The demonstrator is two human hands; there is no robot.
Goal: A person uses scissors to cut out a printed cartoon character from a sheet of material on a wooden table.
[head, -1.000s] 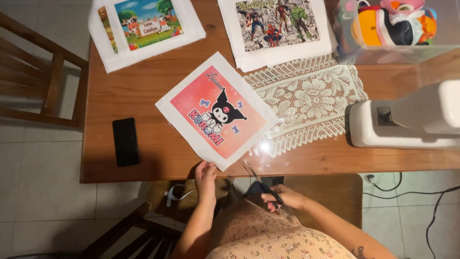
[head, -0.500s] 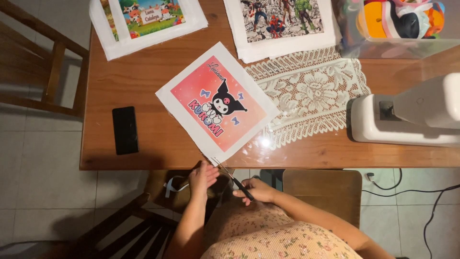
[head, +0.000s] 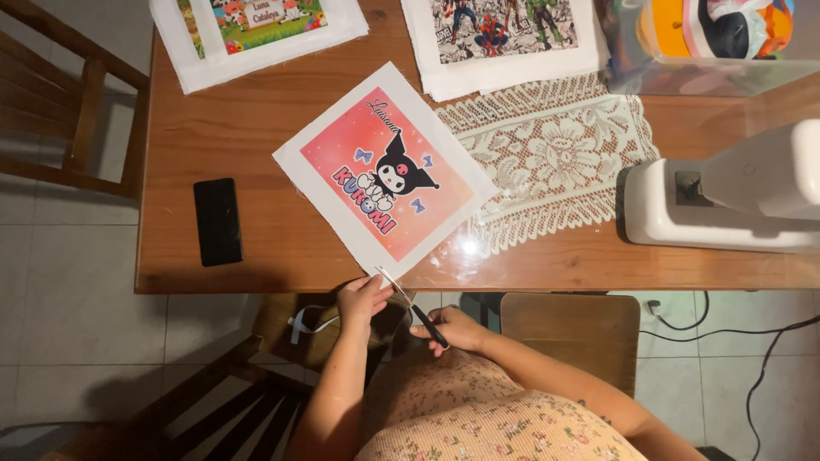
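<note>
A square white cloth [head: 384, 171] printed with a pink cartoon panel lay tilted at the tabletop's [head: 239, 111] front edge. The left hand [head: 363, 299] pinched its near corner. The right hand [head: 453, 327] was closed around black-handled scissors [head: 414, 307], blades at that corner.

sewing machine [head: 726, 201] cut off at right edge, top printed sheets [head: 256, 34] cropped, scissor handles hidden in right hand [head: 448, 329]
</note>
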